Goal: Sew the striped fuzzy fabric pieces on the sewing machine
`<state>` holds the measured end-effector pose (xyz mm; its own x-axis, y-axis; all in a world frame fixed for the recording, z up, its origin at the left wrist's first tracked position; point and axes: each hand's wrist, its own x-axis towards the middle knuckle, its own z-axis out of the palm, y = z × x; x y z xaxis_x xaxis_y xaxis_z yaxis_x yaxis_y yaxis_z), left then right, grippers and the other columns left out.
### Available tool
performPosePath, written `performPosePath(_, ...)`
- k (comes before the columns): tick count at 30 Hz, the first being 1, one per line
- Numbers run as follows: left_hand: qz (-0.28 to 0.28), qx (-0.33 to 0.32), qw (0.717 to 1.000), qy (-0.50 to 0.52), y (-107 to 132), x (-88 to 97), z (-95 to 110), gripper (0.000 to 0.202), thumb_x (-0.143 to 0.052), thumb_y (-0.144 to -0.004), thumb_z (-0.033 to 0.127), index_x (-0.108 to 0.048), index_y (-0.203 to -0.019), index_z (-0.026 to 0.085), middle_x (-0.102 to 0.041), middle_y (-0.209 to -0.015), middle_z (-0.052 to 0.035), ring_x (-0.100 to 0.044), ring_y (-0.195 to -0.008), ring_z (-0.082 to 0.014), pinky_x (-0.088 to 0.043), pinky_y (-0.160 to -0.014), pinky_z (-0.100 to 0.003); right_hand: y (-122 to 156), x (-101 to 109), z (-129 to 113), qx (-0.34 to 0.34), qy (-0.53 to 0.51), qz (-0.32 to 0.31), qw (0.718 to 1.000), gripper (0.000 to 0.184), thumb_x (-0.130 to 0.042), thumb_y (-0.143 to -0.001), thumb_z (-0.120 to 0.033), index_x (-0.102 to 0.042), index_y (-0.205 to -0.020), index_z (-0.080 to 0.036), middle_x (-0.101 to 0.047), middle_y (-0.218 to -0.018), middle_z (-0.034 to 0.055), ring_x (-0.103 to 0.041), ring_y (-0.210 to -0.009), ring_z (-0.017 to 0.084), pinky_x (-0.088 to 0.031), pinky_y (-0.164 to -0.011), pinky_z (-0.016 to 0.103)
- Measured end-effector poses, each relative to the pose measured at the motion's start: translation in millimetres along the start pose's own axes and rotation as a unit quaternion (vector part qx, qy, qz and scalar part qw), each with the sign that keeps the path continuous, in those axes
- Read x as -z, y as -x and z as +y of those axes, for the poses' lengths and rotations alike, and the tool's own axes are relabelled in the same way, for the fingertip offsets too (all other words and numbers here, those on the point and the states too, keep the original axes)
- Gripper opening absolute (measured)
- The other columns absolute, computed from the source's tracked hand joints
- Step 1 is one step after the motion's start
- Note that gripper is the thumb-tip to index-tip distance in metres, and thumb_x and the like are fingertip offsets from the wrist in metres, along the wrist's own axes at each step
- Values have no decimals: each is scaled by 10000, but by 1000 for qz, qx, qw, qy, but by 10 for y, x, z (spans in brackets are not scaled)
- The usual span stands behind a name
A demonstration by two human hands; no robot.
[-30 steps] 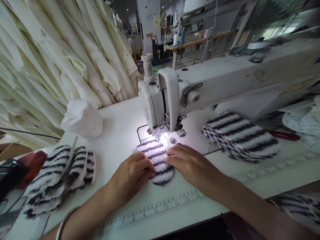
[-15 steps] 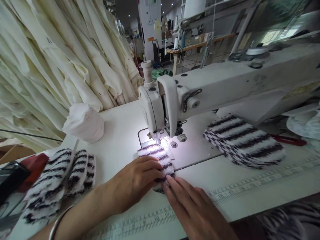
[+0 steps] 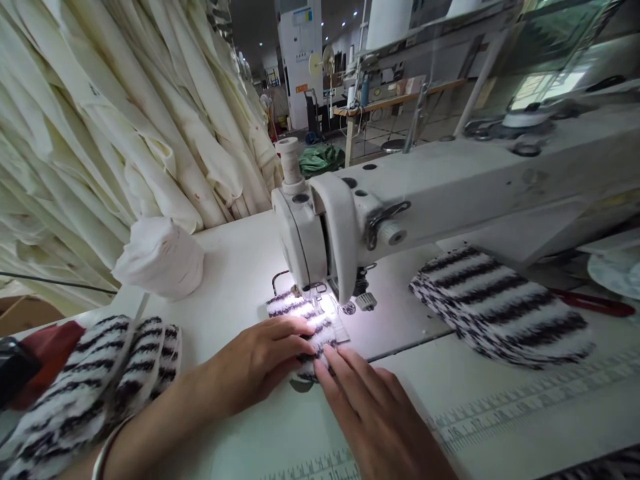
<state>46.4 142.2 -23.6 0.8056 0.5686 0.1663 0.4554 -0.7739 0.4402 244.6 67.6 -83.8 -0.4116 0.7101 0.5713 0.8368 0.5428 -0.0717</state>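
A black-and-white striped fabric piece (image 3: 300, 319) is pressed flat on the table (image 3: 240, 267) beneath the lit head of the sewing machine (image 3: 320, 233) by the left hand (image 3: 260, 357) and right hand (image 3: 370, 407), fingers extended and together, with striped stacks (image 3: 500, 310) lying either side.

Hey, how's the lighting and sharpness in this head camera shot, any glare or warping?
Head view: the sewing machine lamp blows out the striped fabric piece beside the left hand; wide-angle warping bends the table edges; the right hand looks slightly blurred.
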Motion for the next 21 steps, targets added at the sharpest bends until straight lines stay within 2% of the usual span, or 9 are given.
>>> performPosePath(3,12,-3,1000,-4,-15,7,-81,234,-459,-942,141,-565,-1149,166,-591,-1242,-135,-543,-1192,-208,-488,-997,-388,-77,-67,50,6,9,5,1000,454,-256,-923,-85,-601,-1208,-161,-634,-1224,53,-514,-1155,214,-365,-908,365)
performPosePath(6,17,3,1000,-23,-43,22,-119,252,-458,-943,138,-558,-1171,177,-599,-1228,-127,-555,-1173,-206,-505,-969,-376,-147,-116,89,10,9,5,1000,458,-243,-922,-98,-597,-1206,-163,-623,-1234,50,-496,-1173,214,-348,-917,373)
performPosePath(9,26,6,998,-57,-67,27,-121,252,-441,-948,131,-553,-1171,166,-616,-1177,-128,-593,-1096,-203,-533,-907,-358,-201,-136,125,-19,-11,36,999,489,-234,-890,-46,-608,-1170,-190,-629,-1203,42,-497,-1158,198,-351,-904,373)
performPosePath(11,26,15,996,-78,-72,13,-111,252,-433,-948,120,-549,-1169,156,-634,-1113,-120,-613,-1021,-201,-546,-862,-357,-239,-118,172,-34,-46,28,998,500,-262,-852,-18,-608,-1161,-204,-640,-1134,53,-530,-1088,202,-389,-847,368)
performPosePath(16,31,44,989,-134,-53,-73,-62,277,-440,-944,111,-518,-1202,172,-626,-1048,-93,-592,-908,-207,-545,-796,-395,-401,29,388,-6,-97,-59,994,463,-370,-784,-12,-643,-1098,-217,-645,-938,61,-577,-804,189,-456,-671,319)
performPosePath(19,44,57,984,-162,-54,-130,-37,277,-426,-938,95,-519,-1188,169,-608,-991,-90,-560,-848,-205,-545,-727,-379,-504,100,515,11,-93,-64,994,412,-388,-768,-4,-669,-970,-227,-651,-846,37,-549,-688,167,-430,-575,284)
performPosePath(21,59,55,980,-180,-73,-149,-34,253,-431,-933,114,-526,-1162,160,-589,-958,-94,-539,-817,-206,-538,-668,-358,-528,104,547,22,-77,-54,995,408,-380,-748,12,-672,-901,-229,-644,-763,27,-561,-707,181,-423,-563,292)
